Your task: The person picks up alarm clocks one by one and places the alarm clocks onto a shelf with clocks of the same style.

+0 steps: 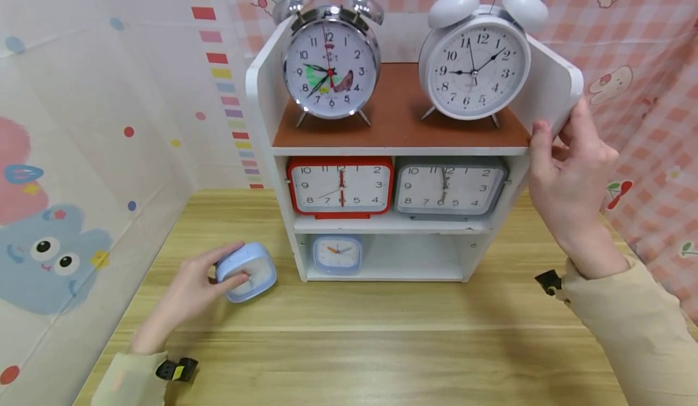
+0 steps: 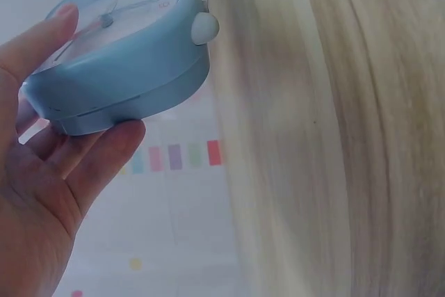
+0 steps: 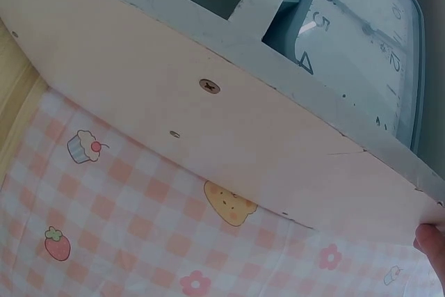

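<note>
My left hand [image 1: 188, 288] grips a small light-blue alarm clock [image 1: 256, 271], thumb on its face and fingers behind its back. In the left wrist view the same blue clock [image 2: 132, 53] is tilted, a pale knob showing on its side. My right hand [image 1: 575, 176] holds the right side panel of a white shelf [image 1: 382, 226] near its upper front edge. A second small blue clock [image 1: 338, 254] stands at the left of the bottom compartment. Above it, a red clock [image 1: 340, 186] and a grey clock [image 1: 450, 188] sit side by side in the middle compartment.
A silver twin-bell clock [image 1: 331, 69] and a white twin-bell clock [image 1: 475, 69] stand on the brown top board [image 1: 398, 103]. The shelf stands on a wooden table [image 1: 354, 339]. Patterned cloth [image 1: 147, 79] hangs behind and at both sides.
</note>
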{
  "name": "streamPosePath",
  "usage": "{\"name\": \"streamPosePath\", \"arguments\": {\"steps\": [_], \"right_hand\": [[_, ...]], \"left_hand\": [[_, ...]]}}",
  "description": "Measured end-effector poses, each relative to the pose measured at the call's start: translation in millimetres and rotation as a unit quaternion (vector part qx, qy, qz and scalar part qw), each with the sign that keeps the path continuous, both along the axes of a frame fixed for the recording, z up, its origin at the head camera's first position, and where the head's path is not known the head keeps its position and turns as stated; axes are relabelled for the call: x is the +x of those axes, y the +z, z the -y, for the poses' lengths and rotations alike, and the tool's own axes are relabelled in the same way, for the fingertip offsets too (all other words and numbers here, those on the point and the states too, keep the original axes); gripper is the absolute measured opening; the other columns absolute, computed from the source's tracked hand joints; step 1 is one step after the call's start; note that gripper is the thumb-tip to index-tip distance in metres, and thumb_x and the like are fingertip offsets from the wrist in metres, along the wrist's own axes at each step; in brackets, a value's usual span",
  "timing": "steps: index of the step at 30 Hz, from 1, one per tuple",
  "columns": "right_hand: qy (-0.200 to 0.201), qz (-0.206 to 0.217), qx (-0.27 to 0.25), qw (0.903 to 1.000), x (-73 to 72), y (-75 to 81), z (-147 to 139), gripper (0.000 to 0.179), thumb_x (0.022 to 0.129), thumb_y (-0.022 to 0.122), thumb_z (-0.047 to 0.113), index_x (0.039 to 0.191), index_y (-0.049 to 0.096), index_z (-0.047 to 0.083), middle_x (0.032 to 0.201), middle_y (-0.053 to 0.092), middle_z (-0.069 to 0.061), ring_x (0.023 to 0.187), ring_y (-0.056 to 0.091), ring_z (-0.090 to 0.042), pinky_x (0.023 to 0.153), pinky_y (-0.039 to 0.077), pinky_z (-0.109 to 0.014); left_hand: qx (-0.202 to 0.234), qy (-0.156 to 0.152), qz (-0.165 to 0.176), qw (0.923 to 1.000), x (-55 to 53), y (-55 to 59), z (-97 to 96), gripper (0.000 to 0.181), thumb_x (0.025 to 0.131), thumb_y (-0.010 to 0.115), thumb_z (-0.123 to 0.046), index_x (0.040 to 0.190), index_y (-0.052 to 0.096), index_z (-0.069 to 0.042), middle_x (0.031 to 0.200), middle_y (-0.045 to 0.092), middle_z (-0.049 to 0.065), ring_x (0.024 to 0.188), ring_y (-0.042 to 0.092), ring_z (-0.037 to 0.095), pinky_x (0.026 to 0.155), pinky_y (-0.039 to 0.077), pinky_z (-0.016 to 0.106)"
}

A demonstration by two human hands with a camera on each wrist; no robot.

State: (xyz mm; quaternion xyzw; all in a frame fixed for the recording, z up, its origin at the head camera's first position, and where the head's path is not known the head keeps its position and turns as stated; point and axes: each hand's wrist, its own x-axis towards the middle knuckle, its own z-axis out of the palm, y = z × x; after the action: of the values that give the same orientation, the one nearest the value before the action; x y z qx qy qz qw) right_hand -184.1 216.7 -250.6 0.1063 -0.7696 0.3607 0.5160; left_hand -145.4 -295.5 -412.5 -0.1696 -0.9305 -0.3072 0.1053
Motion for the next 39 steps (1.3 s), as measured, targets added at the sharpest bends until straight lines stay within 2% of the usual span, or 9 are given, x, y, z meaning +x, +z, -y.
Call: {"name": "streamPosePath", "arguments": {"steps": [8,14,22,30,39], "right_hand": [[-0.005,0.0,-0.005,1.0,0.3,0.3,-0.2,0.039,0.104,0.057,0.026,0.141,0.066,0.017,0.129,0.077,-0.013,0.106,0.062,0.026,0.081,0.048,0.004],[-0.004,0.001,-0.003,1.0,0.1,-0.6,-0.2,0.039,0.104,0.057,0.025,0.141,0.066,0.017,0.13,0.077,-0.013,0.107,0.061,0.027,0.082,0.048,0.004],[-0.006,-0.004,-0.003,1.0,-0.8,-1.3,0.0,0.039,0.104,0.057,0.026,0.14,0.067,0.016,0.128,0.077,-0.014,0.106,0.061,0.027,0.081,0.048,0.004],[-0.005,-0.001,-0.001,1.0,-0.7,-1.4,-0.2,0.04,0.104,0.057,0.027,0.141,0.067,0.015,0.129,0.077,-0.013,0.107,0.062,0.027,0.082,0.048,0.004],[-0.008,-0.007,-0.004,0.9999,-1.8,-2.3,0.1,0.039,0.103,0.058,0.026,0.14,0.067,0.015,0.128,0.078,-0.013,0.107,0.062,0.026,0.082,0.048,0.004]], "left_hand": [[0.021,-0.026,0.003,0.9994,7.5,4.4,-11.7,0.058,0.086,0.086,-0.012,0.138,0.064,0.002,0.127,0.073,0.028,0.1,0.075,0.037,0.067,0.061,0.017],[0.021,-0.048,-0.004,0.9986,12.2,5.7,-22.0,0.057,0.084,0.087,-0.011,0.135,0.067,0.002,0.122,0.075,0.025,0.095,0.075,0.031,0.066,0.061,0.017],[0.029,-0.059,0.016,0.9977,19.8,7.3,-32.0,0.057,0.085,0.087,-0.015,0.138,0.067,-0.003,0.128,0.074,0.023,0.098,0.074,0.028,0.068,0.061,0.017],[0.035,-0.081,0.017,0.996,19.7,4.0,-44.5,0.054,0.086,0.086,-0.014,0.135,0.068,-0.003,0.127,0.075,0.021,0.099,0.074,0.025,0.069,0.062,0.019],[0.046,-0.111,0.026,0.9924,18.8,1.8,-60.3,0.053,0.087,0.086,-0.016,0.136,0.069,-0.006,0.127,0.077,0.017,0.099,0.072,0.014,0.072,0.064,0.022]]}}
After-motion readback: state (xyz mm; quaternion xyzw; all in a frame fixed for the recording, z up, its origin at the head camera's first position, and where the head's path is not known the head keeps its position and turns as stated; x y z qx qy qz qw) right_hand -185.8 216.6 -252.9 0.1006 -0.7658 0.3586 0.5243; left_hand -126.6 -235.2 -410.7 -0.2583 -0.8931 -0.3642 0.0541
